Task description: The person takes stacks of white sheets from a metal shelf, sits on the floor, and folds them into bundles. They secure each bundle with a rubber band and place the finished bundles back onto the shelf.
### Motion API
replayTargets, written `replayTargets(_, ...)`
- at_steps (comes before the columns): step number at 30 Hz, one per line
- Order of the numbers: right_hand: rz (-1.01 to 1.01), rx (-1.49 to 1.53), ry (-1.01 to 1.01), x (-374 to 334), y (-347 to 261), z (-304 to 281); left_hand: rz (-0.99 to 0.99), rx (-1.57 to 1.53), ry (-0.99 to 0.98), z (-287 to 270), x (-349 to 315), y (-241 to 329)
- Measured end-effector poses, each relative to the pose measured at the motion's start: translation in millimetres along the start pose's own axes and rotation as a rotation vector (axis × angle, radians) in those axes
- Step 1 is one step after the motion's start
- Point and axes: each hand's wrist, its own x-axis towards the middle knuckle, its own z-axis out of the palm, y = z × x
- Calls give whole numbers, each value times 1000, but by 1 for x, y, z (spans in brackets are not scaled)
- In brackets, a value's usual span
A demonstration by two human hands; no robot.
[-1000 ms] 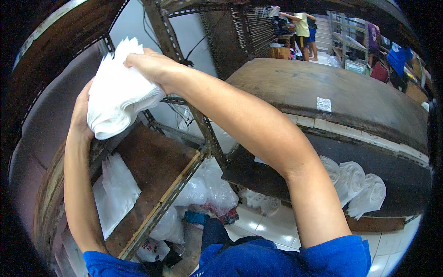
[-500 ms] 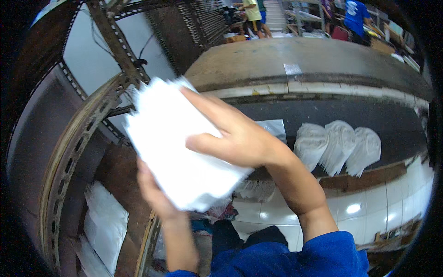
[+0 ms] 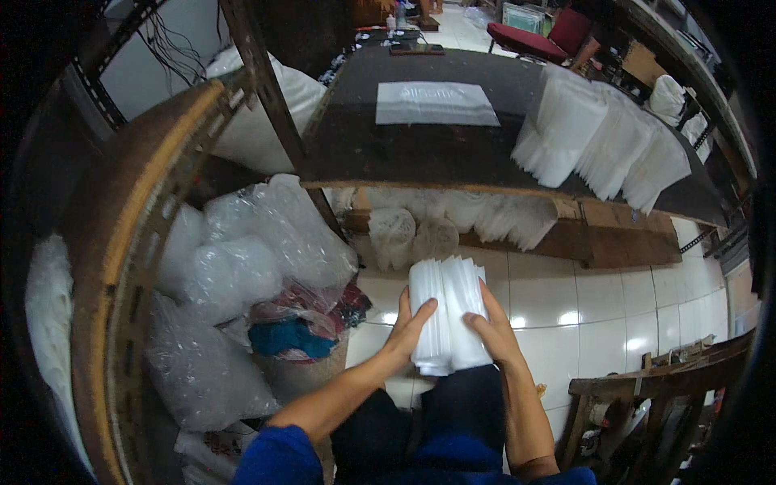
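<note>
Both hands grip a thick stack of white plastic bags (image 3: 447, 323), held low in front of my legs. My left hand (image 3: 410, 327) clasps its left side, thumb across the front. On the right side, my right hand (image 3: 491, 330) presses with its thumb on the face, fingers wrapped behind. The stack bends in two folds with a groove down the middle. Ahead, on the dark shelf (image 3: 339, 153), lies a flat whitish plastic bag (image 3: 436, 104). Farther right on that shelf, folded bundles of translucent bags (image 3: 566, 121) stand side by side.
Clear sacks with white contents (image 3: 242, 259) and coloured cloth (image 3: 291, 338) pile up at left beside a metal-edged rack (image 3: 153, 242). More bag bundles (image 3: 477, 214) sit under the shelf. A wooden rack (image 3: 647, 384) stands at lower right; a red chair (image 3: 550, 36) is beyond.
The stack has come down from high at the left to the middle, in front of my legs. It is now folded with a hand on each side. My view has tilted down.
</note>
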Motion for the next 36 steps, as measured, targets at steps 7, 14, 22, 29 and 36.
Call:
replayTargets(7,60,-65,65,19,81,-2,-8,30,-81,-24,54,-69)
replayTargets(14,265,-239,277,-68,235,-15,-66,149,-154,-34,34,-233)
replayTargets(22,454,443,345,-126,263,-19,52,647,-110,-42,23,-285)
replayTargets(29,420,261,284,-125,281,-31,-66,680,-56,-42,16,-268)
replayTargets(36,471,318,558,-119,262,-2,-69,529,-70,-45,16,-271)
